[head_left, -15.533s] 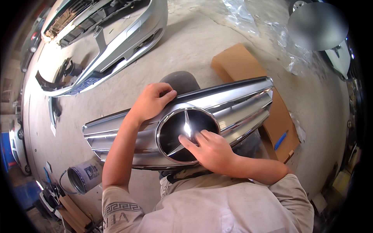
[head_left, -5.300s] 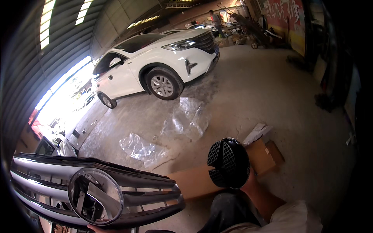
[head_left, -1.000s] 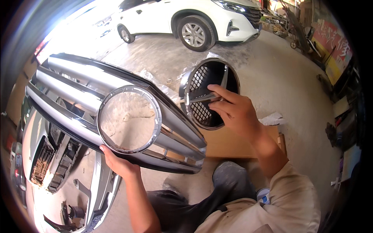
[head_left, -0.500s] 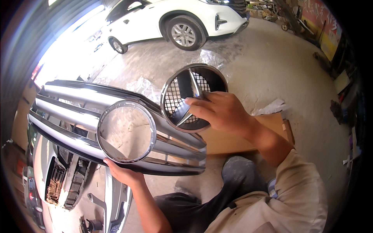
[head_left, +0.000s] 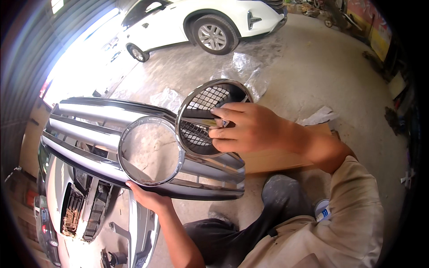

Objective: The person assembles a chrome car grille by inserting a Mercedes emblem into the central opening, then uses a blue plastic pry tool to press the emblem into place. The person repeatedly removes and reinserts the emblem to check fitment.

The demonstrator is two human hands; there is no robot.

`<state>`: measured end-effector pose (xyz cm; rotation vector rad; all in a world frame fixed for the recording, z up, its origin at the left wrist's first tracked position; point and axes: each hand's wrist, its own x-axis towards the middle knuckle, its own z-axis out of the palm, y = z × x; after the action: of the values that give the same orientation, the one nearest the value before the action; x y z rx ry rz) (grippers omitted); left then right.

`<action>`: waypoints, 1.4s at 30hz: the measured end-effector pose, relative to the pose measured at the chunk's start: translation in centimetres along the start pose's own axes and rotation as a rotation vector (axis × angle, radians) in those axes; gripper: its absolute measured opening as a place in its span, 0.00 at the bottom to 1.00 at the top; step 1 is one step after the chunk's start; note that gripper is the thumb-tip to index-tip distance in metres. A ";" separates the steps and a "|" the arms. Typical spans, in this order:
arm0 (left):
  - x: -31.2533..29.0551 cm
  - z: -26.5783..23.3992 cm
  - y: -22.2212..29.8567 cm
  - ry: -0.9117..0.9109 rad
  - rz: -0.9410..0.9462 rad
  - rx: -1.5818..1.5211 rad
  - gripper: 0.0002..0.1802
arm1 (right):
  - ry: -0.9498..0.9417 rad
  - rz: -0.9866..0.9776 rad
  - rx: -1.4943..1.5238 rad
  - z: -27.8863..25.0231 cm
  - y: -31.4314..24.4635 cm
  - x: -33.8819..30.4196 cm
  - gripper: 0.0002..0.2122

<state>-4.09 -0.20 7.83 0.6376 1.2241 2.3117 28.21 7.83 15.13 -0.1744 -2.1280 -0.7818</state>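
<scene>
A silver and black car grille [head_left: 87, 134] with chrome-edged slats is held tilted in front of me. At its middle is a round ring opening [head_left: 121, 154], through which the floor shows. My left hand [head_left: 149, 198] grips the grille's lower edge, thumb over the front, other fingers hidden behind it. My right hand [head_left: 250, 127] is closed on the bars of a round chrome-rimmed grille emblem [head_left: 210, 97] with black mesh. The emblem overlaps the grille just right of the ring opening, outside it; whether they touch I cannot tell.
Beneath my right forearm lies a cardboard box [head_left: 279, 163]. Crumpled clear plastic [head_left: 243, 67] is on the floor beyond the emblem. A white car [head_left: 178, 22] stands at the back. At lower left are a car with an exposed front [head_left: 85, 210] and a loose bumper [head_left: 145, 232].
The emblem has turned and shifted slightly left, toward the ring opening. My right hand now covers more of its bars. The grille has shifted slightly right in the picture.
</scene>
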 end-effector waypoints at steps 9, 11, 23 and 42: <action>-0.3 0.4 0.1 -0.023 -0.028 -0.042 0.34 | -0.082 0.561 0.334 -0.4 -0.2 0.5 0.12; -0.4 0.4 0.0 -0.053 -0.033 -0.062 0.34 | -0.014 0.822 0.469 -0.3 -0.7 1.1 0.14; 0.4 0.3 -0.1 0.016 -0.019 -0.018 0.27 | 0.159 0.950 0.707 3.1 -5.2 4.3 0.13; -1.5 2.1 0.9 -0.096 -0.147 0.015 0.24 | 0.007 0.799 0.834 7.9 -6.0 7.0 0.11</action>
<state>-1.89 -0.17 9.33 0.6337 1.2038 2.1285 16.21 6.69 14.02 -0.5128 -1.9505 0.5612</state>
